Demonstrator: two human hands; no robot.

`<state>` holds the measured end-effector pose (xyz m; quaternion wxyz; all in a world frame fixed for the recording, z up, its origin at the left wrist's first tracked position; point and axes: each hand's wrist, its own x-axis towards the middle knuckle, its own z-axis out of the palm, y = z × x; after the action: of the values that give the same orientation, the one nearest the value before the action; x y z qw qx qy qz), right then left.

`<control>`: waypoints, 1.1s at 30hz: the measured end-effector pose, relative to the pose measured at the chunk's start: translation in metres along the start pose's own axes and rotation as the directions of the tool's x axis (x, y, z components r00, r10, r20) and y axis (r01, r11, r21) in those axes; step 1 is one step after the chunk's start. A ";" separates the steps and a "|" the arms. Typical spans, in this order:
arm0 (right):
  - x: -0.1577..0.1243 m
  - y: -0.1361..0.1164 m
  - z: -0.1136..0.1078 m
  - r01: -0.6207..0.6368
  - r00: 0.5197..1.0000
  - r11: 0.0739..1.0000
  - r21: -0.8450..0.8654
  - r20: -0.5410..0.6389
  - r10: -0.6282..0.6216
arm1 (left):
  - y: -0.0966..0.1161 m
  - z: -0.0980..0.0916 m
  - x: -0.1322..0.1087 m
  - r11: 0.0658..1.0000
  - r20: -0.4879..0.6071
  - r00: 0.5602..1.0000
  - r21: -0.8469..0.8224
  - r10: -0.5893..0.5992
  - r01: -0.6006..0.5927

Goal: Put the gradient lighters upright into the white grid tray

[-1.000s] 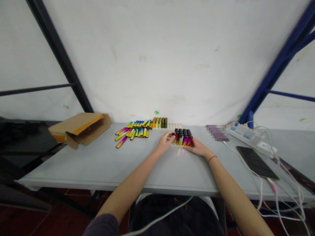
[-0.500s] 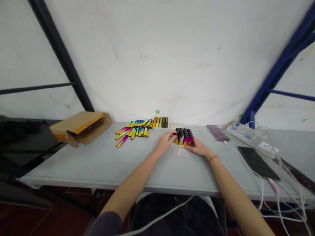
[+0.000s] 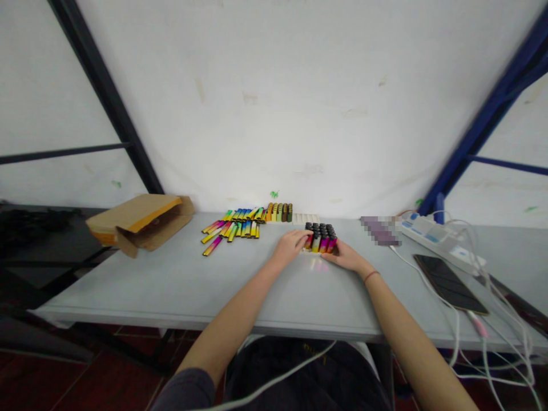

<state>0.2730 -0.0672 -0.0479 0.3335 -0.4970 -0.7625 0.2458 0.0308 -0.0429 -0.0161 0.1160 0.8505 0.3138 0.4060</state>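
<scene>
Head view, lower centre: left hand (image 3: pixel 290 246) and right hand (image 3: pixel 346 256) are cupping a block of upright gradient lighters (image 3: pixel 320 240) between curled fingers; slackening pressure is risking toppling.

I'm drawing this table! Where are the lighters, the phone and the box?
Lighters (image 3: pixel 320 245): head view, on the coloured bodies of the block between the hands.
Phone (image 3: pixel 449 283): head view, on its dark screen.
Box (image 3: pixel 137 210): head view, on its cardboard top flap.

lighters (image 3: pixel 320 238) — black tops, bodies fading yellow into magenta
</scene>
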 end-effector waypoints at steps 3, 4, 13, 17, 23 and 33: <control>0.000 -0.002 0.000 0.004 1.000 1.000 0.010 -0.006 -0.004 | 0.003 -0.002 0.001 0.991 0.011 0.999 0.126 0.039 -0.040; -0.001 -0.002 0.000 0.000 1.000 1.000 0.008 -0.007 0.000 | 0.004 -0.003 0.001 0.985 0.016 0.999 0.165 0.049 -0.051; -0.003 -0.008 -0.003 0.010 1.000 1.000 -0.020 -0.011 -0.011 | -0.002 -0.042 0.002 0.966 -0.051 0.998 0.254 -0.047 0.058; -0.002 -0.006 -0.002 -0.026 1.000 0.999 -0.033 0.007 0.027 | -0.021 -0.086 -0.005 0.768 -0.311 0.839 0.346 -0.447 0.538; -0.002 -0.009 -0.002 -0.029 1.000 0.999 -0.030 -0.001 0.029 | -0.071 -0.149 -0.045 0.170 -0.564 0.190 0.089 -0.804 0.981; -0.002 -0.011 -0.002 -0.031 1.000 0.999 -0.041 -0.004 0.031 | -0.110 -0.168 -0.066 0.291 -0.435 0.294 0.075 -0.851 0.954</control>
<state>0.2686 -0.0737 -0.0391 0.3208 -0.5160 -0.7589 0.2344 -0.1770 -0.0085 0.0014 0.1364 0.4450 0.8185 0.3369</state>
